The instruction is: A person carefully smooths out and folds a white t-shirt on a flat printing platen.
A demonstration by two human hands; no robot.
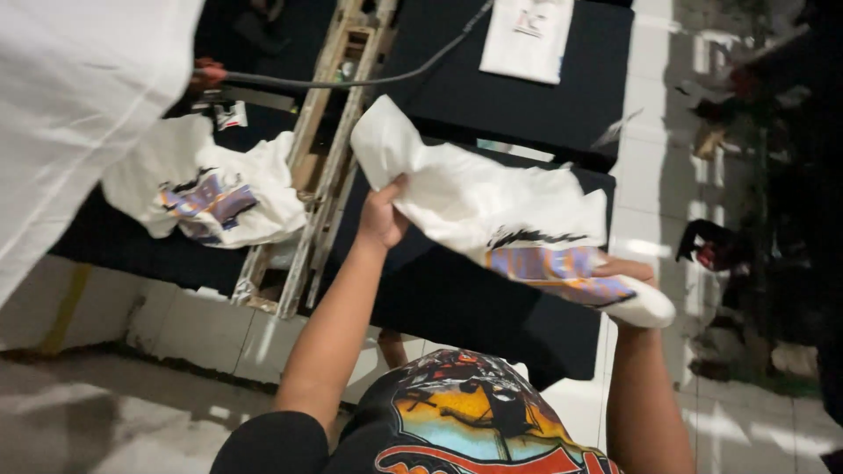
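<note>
Left fingers [392, 188]: clamped on the white printed shirt [492, 206] at its upper-left edge.
Right hand [625, 274]: gripping the shirt's lower-right end.
Shirt axis: slanting between both hands, held above the dark table [457, 303].
Nearby: second printed shirt [206, 197] on the table's left part.

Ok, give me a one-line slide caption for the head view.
Left hand and right hand hold a white printed shirt above a black platen; another printed shirt lies beside.

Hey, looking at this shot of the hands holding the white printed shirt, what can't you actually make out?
- Head view: right hand mostly hidden under the white printed shirt.
- Left hand fingers tucked behind the shirt's edge.
- Shirt's purple print is crumpled, unreadable.
- Right side too dark and blurred.
</note>
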